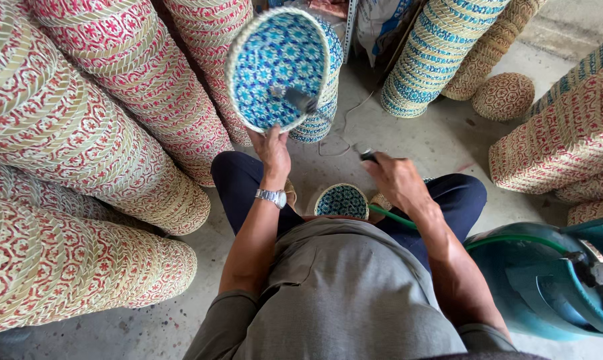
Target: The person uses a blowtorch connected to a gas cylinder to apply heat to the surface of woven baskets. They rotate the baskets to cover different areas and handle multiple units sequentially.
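A grey-shirted torso and dark trousers are seen nearest the camera, with a teal gas cylinder standing close at the right edge and a green hose running from it under the right forearm. The right hand is closed around a dark torch handle; its nozzle appears as a dark blurred shape in front of the raised basket. A small blue-patterned basket is set on the floor between the knees. The left hand, with a wristwatch on that wrist, is gripped on the lower rim of a blue-and-white woven basket, which is held up and tilted so its inside faces the camera. Little free room is left: stacked red-and-cream basket columns crowd the whole left side, and further red-patterned stacks close the right. A strip of bare grey concrete floor remains open ahead. Beyond it, blue-striped basket stacks and a round brown woven lid are noted against the far side.
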